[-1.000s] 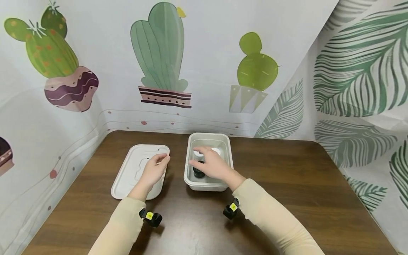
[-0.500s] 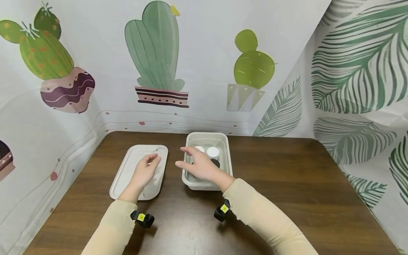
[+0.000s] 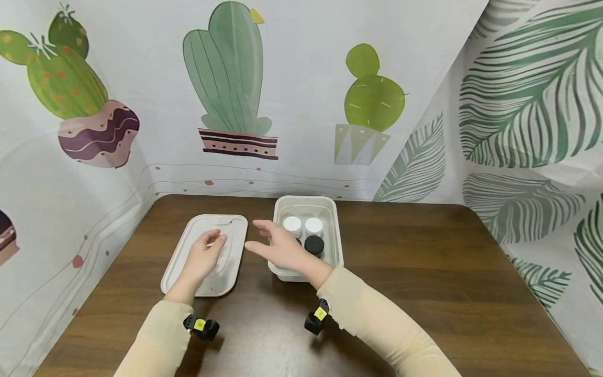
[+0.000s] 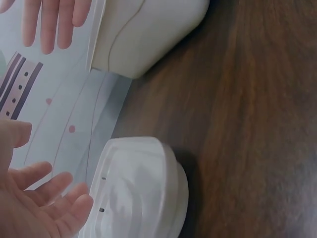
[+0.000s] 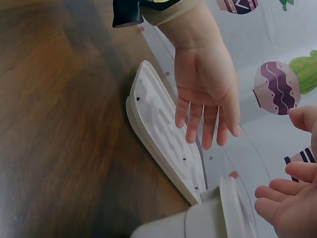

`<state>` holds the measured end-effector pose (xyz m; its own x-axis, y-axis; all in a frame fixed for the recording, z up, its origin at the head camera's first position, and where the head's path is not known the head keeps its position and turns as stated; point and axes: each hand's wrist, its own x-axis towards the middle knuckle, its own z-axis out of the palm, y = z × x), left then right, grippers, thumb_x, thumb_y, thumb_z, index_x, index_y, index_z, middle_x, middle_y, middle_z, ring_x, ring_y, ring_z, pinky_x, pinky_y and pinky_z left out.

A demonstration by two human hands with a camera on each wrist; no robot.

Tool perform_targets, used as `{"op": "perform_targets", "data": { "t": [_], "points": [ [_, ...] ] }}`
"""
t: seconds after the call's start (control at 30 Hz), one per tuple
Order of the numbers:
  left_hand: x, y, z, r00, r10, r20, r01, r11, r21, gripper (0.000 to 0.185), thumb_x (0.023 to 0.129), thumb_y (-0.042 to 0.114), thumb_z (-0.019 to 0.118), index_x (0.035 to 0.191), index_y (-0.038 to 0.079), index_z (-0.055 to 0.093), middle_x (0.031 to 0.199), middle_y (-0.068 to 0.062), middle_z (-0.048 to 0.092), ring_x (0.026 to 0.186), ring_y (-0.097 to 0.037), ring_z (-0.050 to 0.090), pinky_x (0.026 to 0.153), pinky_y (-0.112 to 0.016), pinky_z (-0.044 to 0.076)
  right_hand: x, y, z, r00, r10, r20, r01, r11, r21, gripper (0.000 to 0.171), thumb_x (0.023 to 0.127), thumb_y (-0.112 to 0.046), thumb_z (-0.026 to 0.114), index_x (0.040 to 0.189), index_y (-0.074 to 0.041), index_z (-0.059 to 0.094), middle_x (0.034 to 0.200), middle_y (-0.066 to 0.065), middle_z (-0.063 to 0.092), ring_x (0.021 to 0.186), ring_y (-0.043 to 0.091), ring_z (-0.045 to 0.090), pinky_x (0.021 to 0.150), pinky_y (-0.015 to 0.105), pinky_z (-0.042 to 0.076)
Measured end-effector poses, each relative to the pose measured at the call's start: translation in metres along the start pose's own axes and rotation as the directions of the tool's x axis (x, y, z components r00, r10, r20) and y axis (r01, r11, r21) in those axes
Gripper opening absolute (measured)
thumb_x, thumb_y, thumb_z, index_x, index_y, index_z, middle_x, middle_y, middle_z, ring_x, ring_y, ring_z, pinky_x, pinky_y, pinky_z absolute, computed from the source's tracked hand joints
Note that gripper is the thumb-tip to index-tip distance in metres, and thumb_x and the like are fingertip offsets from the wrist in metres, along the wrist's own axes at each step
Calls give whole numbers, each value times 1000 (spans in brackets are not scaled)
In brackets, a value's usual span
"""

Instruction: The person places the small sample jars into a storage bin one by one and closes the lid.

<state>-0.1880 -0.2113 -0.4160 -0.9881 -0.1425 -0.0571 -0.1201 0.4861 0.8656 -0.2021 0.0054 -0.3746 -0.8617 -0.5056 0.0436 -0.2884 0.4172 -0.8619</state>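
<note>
I saw the white lid lying flat on the tabletop, left of the tub. My left hand hovered over it, fingers loose, possibly touching. Right hand was spread, holding nothing. No readable writing.

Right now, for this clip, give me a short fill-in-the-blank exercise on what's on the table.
The left hand hovers open over the flat white ____.
The white container holds two white-capped jars and a jar with a ____ cap.
The lid lies to the ____ of the container.
The right hand holds ____.

Missing words: lid; black; left; nothing
</note>
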Motion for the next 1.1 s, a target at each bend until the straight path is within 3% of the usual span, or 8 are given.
{"op": "perform_targets", "data": {
  "t": [0.2, 0.63, 0.93, 1.1],
  "points": [
    [-2, -5, -8, 1000, -7, -28, 8, 1000, 25, 57, 99, 36, 44, 139, -4, 38, 138, -27, 44, 124, -40, 47, 101, -46, 41, 3, -2, 10, 1000, 11, 8, -11, 1000, 8, 60, 89, -35, 63, 140, -10, 42, 143, 5, 48, 127, 24, 50, 102, 38, 44],
    [-6, -17, -32, 996, 5, -84, 5, 994, 108, 58, 100, 38, 40, 138, -6, 39, 140, -28, 41, 122, -43, 47, 98, -51, 42, 5, -9, 28, 997, 69, 33, -74, 975, 211, 59, 89, -28, 62, 139, -4, 42, 143, 10, 46, 125, 27, 52, 99, 33, 46],
    [-6, -25, -45, 993, -50, -105, 64, 989, 135, 63, 100, 42, 37, 142, -4, 34, 145, -30, 32, 130, -45, 36, 104, -56, 34, 7, -10, 41, 991, 130, 38, -135, 957, 257, 63, 88, -30, 63, 143, -9, 39, 146, 13, 41, 128, 29, 49, 102, 36, 44],
    [-6, -28, -50, 993, -48, -110, 64, 987, 149, 65, 100, 43, 35, 142, -5, 31, 146, -31, 31, 133, -47, 32, 107, -57, 31, 8, -9, 48, 989, 146, 25, -148, 953, 264, 67, 87, -30, 64, 145, -10, 35, 148, 12, 39, 130, 31, 47, 103, 38, 43]
  ]
}}
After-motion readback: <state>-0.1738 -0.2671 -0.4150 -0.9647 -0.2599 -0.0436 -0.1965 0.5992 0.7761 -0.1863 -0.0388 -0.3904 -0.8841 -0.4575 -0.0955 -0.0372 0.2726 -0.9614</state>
